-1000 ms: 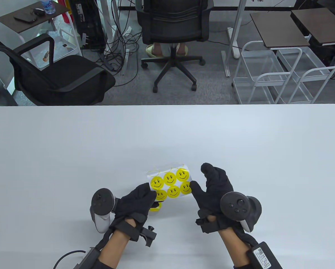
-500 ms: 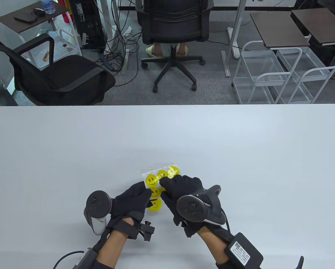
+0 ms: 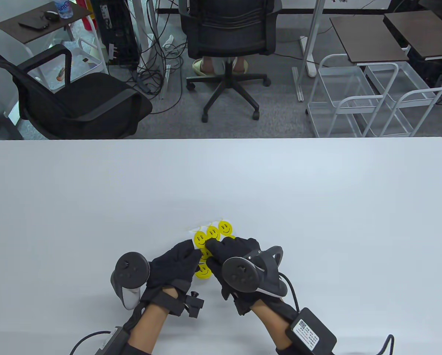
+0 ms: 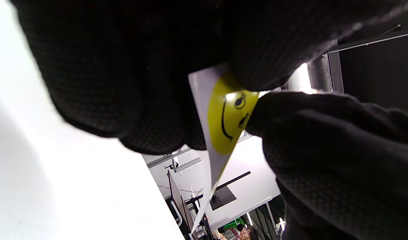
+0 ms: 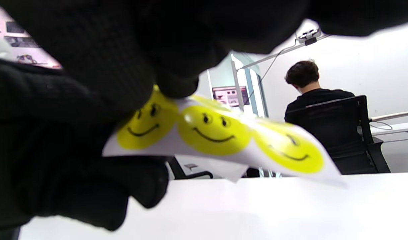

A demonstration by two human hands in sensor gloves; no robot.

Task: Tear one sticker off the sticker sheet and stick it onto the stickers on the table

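The left hand (image 3: 176, 264) pinches the sticker sheet (image 3: 210, 233) above the table (image 3: 95, 203); right hand (image 3: 235, 255) fingers (image 5: 177, 85) pick at a smiley sticker (image 4: 229, 120). A slipping glove may crease it.

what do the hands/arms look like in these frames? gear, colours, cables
Both hands, left hand and right hand, wear black textured gloves. A dark grey round-headed tracker with a lighter grey handle sits on each. Forearms are bare, with black wrist straps. A black box with a white QR label rides the right forearm; black cables trail off both.
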